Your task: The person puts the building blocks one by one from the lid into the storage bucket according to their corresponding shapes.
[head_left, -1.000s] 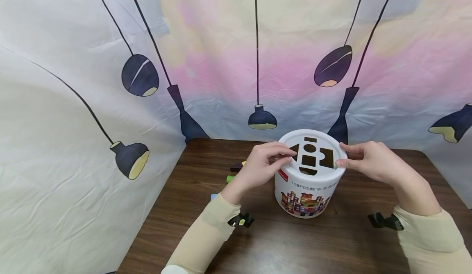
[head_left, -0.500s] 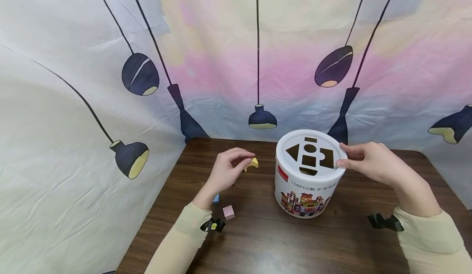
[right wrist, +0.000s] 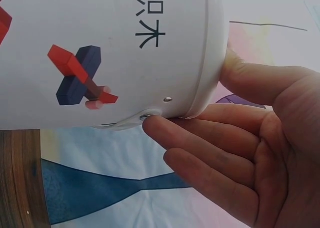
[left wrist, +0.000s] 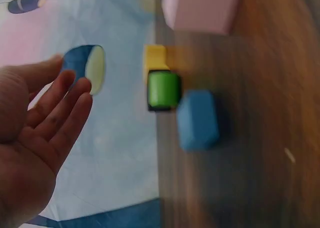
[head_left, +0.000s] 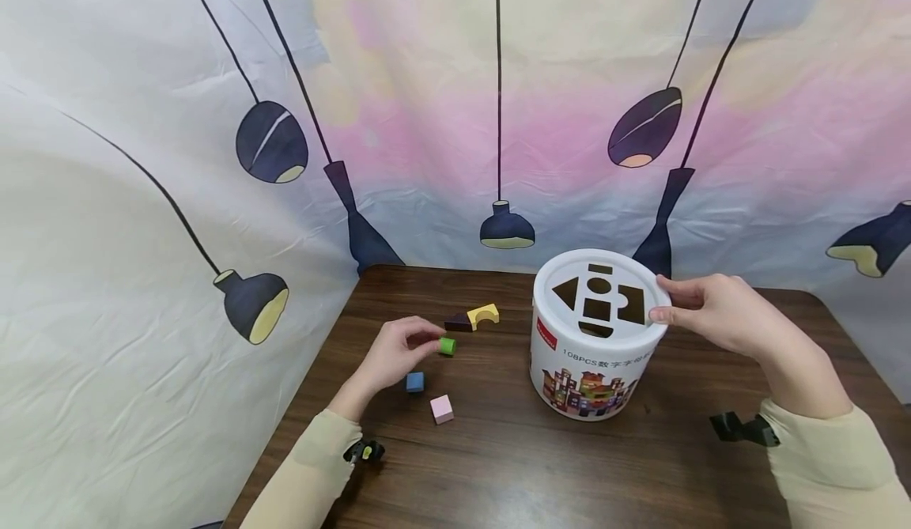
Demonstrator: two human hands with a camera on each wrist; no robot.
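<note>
My left hand [head_left: 393, 352] hovers at the left of the table, its fingertips close to a green cylinder block [head_left: 447, 346] in the head view. In the left wrist view its fingers are loosely bent, with nothing between them. A blue block [head_left: 415, 382] and a pink cube [head_left: 442, 409] lie nearer the front. Behind the cylinder are a dark block [head_left: 458, 323] and a yellow arch block [head_left: 484, 315]. With its thumb at the lid's rim and fingers against the side, my right hand [head_left: 722, 311] holds a white block bucket [head_left: 569, 387], which stands upright.
The bucket's white lid [head_left: 551, 319] has several shaped holes, among them a triangle, a circle and a square. The wooden table [head_left: 541, 474] ends at the back against a hanging cloth [head_left: 427, 118] printed with lamps.
My left hand has moved from the lid leftward and down toward the green cylinder, uncovering the triangular hole and the blocks on the table. My right hand stays on the bucket.
</note>
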